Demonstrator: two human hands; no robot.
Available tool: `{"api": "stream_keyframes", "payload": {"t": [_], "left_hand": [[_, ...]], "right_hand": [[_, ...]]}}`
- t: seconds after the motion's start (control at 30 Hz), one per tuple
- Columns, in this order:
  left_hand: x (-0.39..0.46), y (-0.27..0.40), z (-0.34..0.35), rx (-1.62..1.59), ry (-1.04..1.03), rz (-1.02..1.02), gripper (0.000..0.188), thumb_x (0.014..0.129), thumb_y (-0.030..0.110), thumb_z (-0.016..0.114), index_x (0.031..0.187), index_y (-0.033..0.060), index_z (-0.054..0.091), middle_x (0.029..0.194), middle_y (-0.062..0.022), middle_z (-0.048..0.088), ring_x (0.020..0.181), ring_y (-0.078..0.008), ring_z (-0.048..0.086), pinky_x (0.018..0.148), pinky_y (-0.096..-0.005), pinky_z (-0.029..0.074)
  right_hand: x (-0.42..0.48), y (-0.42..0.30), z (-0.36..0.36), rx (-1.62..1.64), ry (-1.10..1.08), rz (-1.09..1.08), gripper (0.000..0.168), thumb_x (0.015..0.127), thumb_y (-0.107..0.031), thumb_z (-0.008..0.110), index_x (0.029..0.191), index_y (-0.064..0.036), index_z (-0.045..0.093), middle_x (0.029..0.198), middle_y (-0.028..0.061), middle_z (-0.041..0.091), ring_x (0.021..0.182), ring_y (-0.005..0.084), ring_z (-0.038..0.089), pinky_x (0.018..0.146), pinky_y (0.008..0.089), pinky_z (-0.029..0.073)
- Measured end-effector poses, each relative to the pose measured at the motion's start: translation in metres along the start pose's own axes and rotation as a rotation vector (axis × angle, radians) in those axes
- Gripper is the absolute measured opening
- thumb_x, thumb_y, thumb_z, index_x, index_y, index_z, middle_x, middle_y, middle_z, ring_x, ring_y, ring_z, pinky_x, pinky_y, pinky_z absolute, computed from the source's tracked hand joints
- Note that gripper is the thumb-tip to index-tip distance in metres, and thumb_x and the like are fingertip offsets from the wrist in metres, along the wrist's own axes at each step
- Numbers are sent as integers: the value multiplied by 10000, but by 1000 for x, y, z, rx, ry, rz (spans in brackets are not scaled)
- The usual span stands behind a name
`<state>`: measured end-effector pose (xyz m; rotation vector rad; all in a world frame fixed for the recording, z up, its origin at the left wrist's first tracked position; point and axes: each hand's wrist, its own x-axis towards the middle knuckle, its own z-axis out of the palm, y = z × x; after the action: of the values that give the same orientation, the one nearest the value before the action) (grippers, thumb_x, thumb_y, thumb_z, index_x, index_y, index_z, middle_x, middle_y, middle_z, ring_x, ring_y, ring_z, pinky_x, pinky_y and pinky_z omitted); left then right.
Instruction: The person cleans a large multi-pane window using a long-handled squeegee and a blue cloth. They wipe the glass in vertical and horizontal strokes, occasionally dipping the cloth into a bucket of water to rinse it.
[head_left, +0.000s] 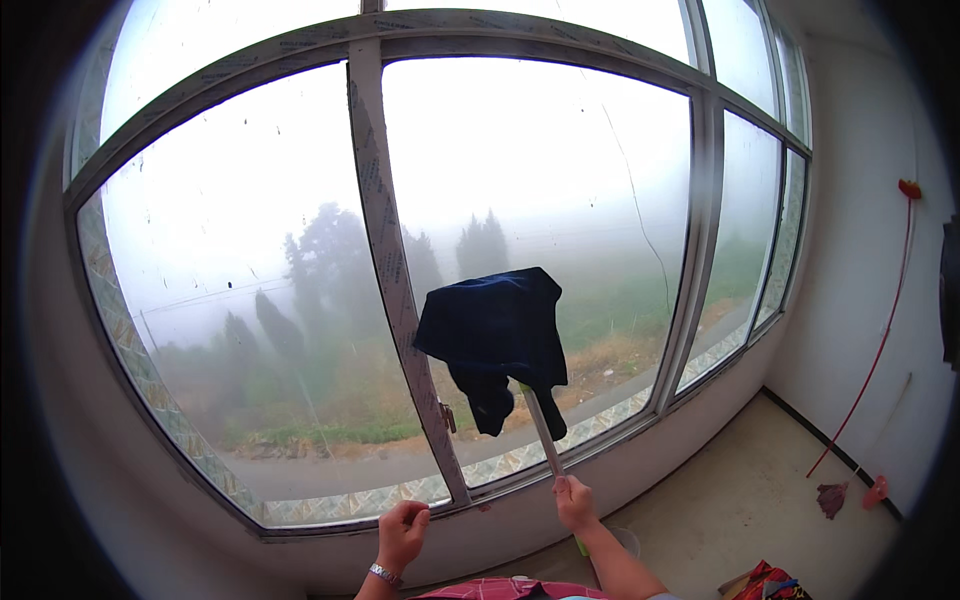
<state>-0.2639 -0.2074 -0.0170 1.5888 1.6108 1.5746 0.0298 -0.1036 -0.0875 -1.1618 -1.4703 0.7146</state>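
My right hand (574, 502) is wrapped around a metal pole (541, 431) that slants up toward the window. Over the pole's upper end hangs a dark navy cloth (495, 322), in front of the right-hand window pane (525, 165); whether it presses on the glass I cannot tell. The cloth hides the pole's head, apart from a bit of light green where the pole enters it. My left hand (403, 534) is curled into a fist by the lower window frame (330, 527), with nothing visible in it. A metal watch band (385, 574) circles that wrist.
A window latch (448, 417) sits on the upright frame bar (390, 255). Along the right wall stand a long red pole (892, 315) with a red head and a dark mop head (831, 499). A colourful bundle (769, 581) lies on the floor; a clear container (626, 540) is partly behind my right arm.
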Motion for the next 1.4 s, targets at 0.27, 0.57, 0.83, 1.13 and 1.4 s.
{"api": "stream_keyframes", "payload": {"t": [0.27, 0.57, 0.83, 1.13, 1.4], "left_hand": [[-19, -6, -45, -7, 153, -127, 109, 826, 75, 611, 778, -23, 615, 607, -38, 604, 573, -78, 564, 534, -222, 449], [-23, -19, -38, -109, 169, -212, 110, 839, 74, 606, 775, -15, 612, 603, -27, 589, 559, -65, 542, 508, -209, 429], [-37, -25, -31, -145, 143, -289, 112, 843, 72, 597, 768, -10, 612, 602, -25, 587, 552, -58, 537, 496, -204, 421], [-39, -24, -33, 108, 6, -318, 102, 810, 77, 613, 757, -10, 623, 564, -29, 582, 533, -63, 539, 496, -229, 429], [-15, -15, -28, 315, -172, -214, 115, 782, 135, 647, 794, 20, 647, 595, -100, 610, 531, -148, 595, 518, -269, 461]], "right_hand": [[87, -94, 49, -107, 60, -128, 394, 941, -346, 425, 771, 0, 508, 680, 244, 568, 716, 465, 552, 586, 503, 416], [198, -262, 24, -57, 101, -248, 452, 953, -363, 376, 799, 41, 506, 724, 268, 572, 775, 475, 549, 660, 496, 431], [180, -188, 54, -158, 133, -217, 411, 947, -363, 393, 829, 17, 495, 693, 276, 564, 730, 489, 543, 603, 519, 425], [-48, 82, 49, -479, -123, 196, 370, 928, -385, 409, 850, -28, 468, 718, 257, 592, 699, 462, 573, 602, 541, 438], [-78, 125, 57, -337, 7, 144, 365, 921, -364, 444, 768, -35, 481, 623, 235, 561, 622, 450, 556, 533, 515, 426]]}}
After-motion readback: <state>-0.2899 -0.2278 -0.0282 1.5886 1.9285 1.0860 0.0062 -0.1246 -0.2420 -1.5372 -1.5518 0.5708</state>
